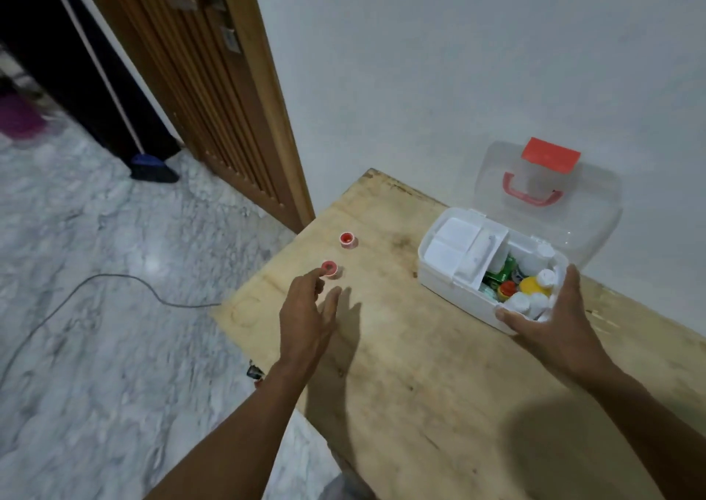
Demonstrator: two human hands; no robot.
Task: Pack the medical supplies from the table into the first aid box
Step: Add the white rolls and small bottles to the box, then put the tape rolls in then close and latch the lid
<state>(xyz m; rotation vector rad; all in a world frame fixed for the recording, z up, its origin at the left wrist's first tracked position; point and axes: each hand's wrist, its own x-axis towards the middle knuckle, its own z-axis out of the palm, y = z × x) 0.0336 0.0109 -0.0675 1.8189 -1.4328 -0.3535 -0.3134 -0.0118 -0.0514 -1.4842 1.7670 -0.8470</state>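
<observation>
Two small red-and-white tape rolls lie near the wooden table's left edge: the nearer roll [329, 269] and the farther roll [348, 239]. My left hand [307, 314] hovers just short of the nearer roll with fingers loosely spread, holding nothing. The white first aid box [443, 270] stands open toward the back right, its clear lid [550, 190] with a red handle leaning against the wall. Several bottles and packets fill its right half, and a white tray covers its left half. My right hand [554, 316] grips the box's near right corner.
The wooden table [420, 366] ends close to the tape rolls on the left. A white wall runs behind the box. Beyond the table are a marble floor with a grey cable [114, 282] and a brown slatted door [214, 90].
</observation>
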